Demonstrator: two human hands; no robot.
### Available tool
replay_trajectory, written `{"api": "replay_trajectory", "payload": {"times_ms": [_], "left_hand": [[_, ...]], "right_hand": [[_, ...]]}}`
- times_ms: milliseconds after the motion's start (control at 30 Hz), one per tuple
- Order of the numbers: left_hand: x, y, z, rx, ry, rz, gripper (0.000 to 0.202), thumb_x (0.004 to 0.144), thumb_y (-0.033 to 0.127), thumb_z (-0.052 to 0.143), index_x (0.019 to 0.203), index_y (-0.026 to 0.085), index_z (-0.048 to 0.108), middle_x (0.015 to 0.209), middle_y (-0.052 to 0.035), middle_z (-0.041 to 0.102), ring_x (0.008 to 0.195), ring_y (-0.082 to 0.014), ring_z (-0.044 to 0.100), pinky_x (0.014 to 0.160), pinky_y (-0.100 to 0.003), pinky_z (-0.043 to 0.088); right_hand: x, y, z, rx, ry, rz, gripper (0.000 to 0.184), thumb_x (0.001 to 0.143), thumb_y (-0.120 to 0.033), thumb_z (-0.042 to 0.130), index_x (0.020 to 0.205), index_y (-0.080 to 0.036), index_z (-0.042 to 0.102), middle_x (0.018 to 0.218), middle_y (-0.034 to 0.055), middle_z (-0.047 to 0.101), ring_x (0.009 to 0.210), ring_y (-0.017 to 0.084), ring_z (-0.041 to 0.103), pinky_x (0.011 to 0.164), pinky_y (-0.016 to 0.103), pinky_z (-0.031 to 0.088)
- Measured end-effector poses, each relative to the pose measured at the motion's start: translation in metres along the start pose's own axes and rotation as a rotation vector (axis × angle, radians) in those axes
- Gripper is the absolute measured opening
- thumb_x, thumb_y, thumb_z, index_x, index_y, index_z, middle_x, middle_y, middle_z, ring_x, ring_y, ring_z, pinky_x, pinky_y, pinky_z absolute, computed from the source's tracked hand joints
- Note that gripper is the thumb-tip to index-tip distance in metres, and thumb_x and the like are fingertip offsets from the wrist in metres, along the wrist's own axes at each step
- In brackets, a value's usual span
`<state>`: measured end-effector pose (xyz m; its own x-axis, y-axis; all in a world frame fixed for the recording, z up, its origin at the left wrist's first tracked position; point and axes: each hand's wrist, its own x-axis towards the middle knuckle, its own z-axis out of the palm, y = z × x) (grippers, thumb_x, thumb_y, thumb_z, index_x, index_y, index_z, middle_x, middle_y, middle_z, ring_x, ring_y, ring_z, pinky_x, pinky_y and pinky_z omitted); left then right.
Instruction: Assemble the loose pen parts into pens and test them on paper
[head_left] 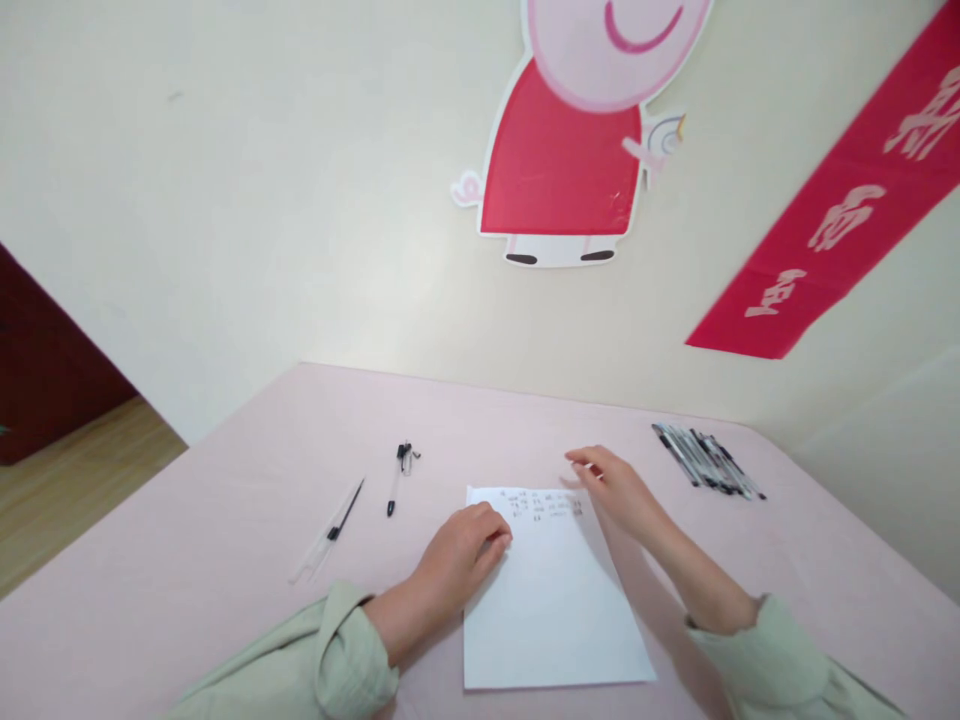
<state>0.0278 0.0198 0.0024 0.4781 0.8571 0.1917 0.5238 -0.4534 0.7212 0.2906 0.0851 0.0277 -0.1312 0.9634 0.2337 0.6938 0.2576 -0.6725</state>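
A white sheet of paper (555, 610) lies on the table, with small dark handwriting across its top. My left hand (466, 550) rests over its left edge, fingers curled in and close together, with nothing visible in them. Just past the sheet's top right corner is my right hand (609, 483), its fingers stretched out to the left and holding nothing. Left of the paper lies a pen (395, 482) with black ends and small loose parts at its top. Further left are a dark-tipped pen refill (345, 512) and clear tube pieces (313, 550).
A pile of pens (709, 460) with dark ends lies at the back right of the pink-covered table (247, 480). The wall behind carries a pig cartoon cutout (562, 160) in red and a red banner (832, 220) with pale characters.
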Motion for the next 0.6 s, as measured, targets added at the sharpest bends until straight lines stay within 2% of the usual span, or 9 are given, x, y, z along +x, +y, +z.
{"api": "replay_trajectory", "payload": {"times_ms": [100,167,233,333,400,500,600], "left_hand": [[0.0,0.0,0.002,0.0,0.008,0.008,0.015,0.089,0.018,0.049,0.085,0.019,0.063,0.09,-0.0056,0.065,0.088,-0.0207,0.058,0.08,-0.032,0.045],[0.0,0.0,0.003,0.0,0.011,0.014,0.015,0.088,0.016,0.048,0.085,0.018,0.063,0.091,-0.0062,0.066,0.089,-0.0207,0.058,0.081,-0.032,0.045],[0.0,0.001,0.002,0.028,0.005,0.013,0.015,0.089,0.017,0.048,0.085,0.018,0.063,0.091,-0.0065,0.066,0.088,-0.0206,0.058,0.081,-0.032,0.045],[0.002,0.006,-0.009,0.162,-0.005,-0.015,0.015,0.09,0.018,0.048,0.084,0.018,0.062,0.089,-0.0065,0.064,0.087,-0.0211,0.058,0.079,-0.032,0.044],[0.005,0.007,-0.025,0.308,0.009,-0.07,0.015,0.089,0.018,0.048,0.085,0.019,0.062,0.09,-0.0068,0.063,0.087,-0.0217,0.058,0.078,-0.033,0.044],[0.008,-0.001,-0.054,0.552,0.097,-0.248,0.015,0.09,0.018,0.045,0.087,0.018,0.06,0.092,-0.0079,0.062,0.088,-0.0224,0.058,0.078,-0.034,0.042],[0.007,-0.02,-0.078,0.749,0.158,-0.418,0.013,0.089,0.021,0.047,0.096,0.016,0.057,0.097,-0.0106,0.062,0.089,-0.0248,0.059,0.077,-0.036,0.041]], "right_hand": [[-0.024,-0.051,0.052,0.26,-0.181,-0.014,0.022,0.082,-0.023,0.054,0.094,-0.027,0.071,0.084,0.0037,0.07,0.074,0.025,0.06,0.075,0.042,0.045],[-0.034,-0.067,0.076,0.315,-0.222,0.02,0.026,0.081,-0.02,0.053,0.095,-0.031,0.071,0.082,0.0015,0.07,0.077,0.027,0.062,0.077,0.042,0.044],[-0.039,-0.07,0.089,0.342,-0.177,0.051,0.025,0.083,-0.021,0.051,0.092,-0.032,0.072,0.087,0.0011,0.071,0.083,0.028,0.062,0.079,0.042,0.042],[-0.04,-0.065,0.093,0.306,-0.113,0.075,0.022,0.085,-0.025,0.05,0.093,-0.029,0.07,0.084,0.0029,0.071,0.081,0.026,0.062,0.077,0.039,0.042],[-0.04,-0.063,0.091,0.242,-0.127,0.062,0.023,0.086,-0.025,0.047,0.095,-0.024,0.068,0.085,0.0043,0.07,0.079,0.024,0.062,0.076,0.035,0.042],[-0.041,-0.065,0.087,0.15,-0.161,0.042,0.026,0.086,-0.024,0.043,0.094,-0.021,0.067,0.087,0.0052,0.07,0.081,0.021,0.062,0.075,0.031,0.042],[-0.042,-0.067,0.087,0.106,-0.177,0.029,0.026,0.086,-0.024,0.041,0.093,-0.021,0.066,0.087,0.0046,0.07,0.08,0.02,0.062,0.073,0.029,0.042]]}}
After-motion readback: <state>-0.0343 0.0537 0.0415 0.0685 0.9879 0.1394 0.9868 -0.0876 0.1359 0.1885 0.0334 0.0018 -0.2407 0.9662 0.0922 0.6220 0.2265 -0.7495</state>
